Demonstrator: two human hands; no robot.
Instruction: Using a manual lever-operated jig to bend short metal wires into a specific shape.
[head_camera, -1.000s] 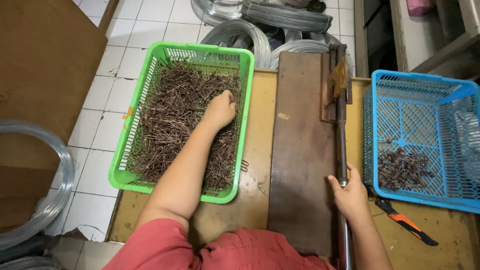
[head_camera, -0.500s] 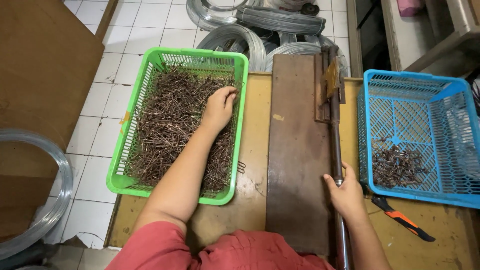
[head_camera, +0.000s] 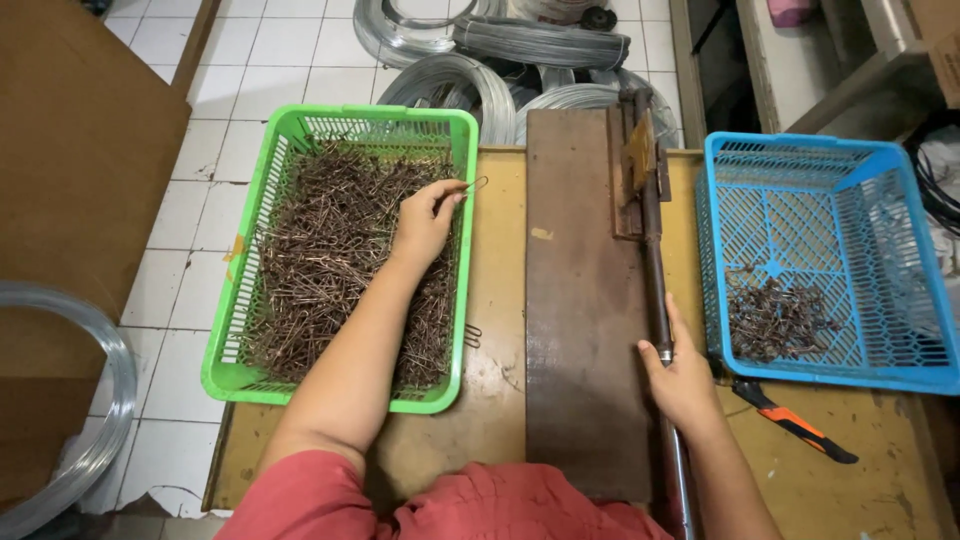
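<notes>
Fingers of the left hand (head_camera: 425, 215) pinched shut on a single bent wire piece (head_camera: 472, 185), its loop poking past the fingertips toward the right rim of the green basket (head_camera: 340, 122). Half a second ago the same hand lay flat, fingers buried in the heap; now it has lifted slightly and carries the one piece clear of the pile. Beneath it, the heap of brown wire pieces (head_camera: 320, 260) fills the basket almost wall to wall. One stray wire clip (head_camera: 471, 334) lies on the table just outside the basket's right wall.

Fingers of the right hand (head_camera: 685, 380) wrapped around the metal lever handle (head_camera: 655, 290), thumb on the near side. Grip unchanged from the earlier frames; the hand has stayed at the same spot on the bar. The lever runs along the right edge of the dark wooden board (head_camera: 580, 300), hinged at the far end by a rusty bracket (head_camera: 640, 160).

Right of the lever, a blue basket (head_camera: 800, 160) sits at the table's right edge with a small cluster of cut pieces (head_camera: 780, 320) near its front wall. Orange-handled pliers (head_camera: 790, 420) lie on the table (head_camera: 500, 380) just in front of that basket. Coils of grey wire (head_camera: 470, 85) rest on the tiled floor beyond the table's far edge.
</notes>
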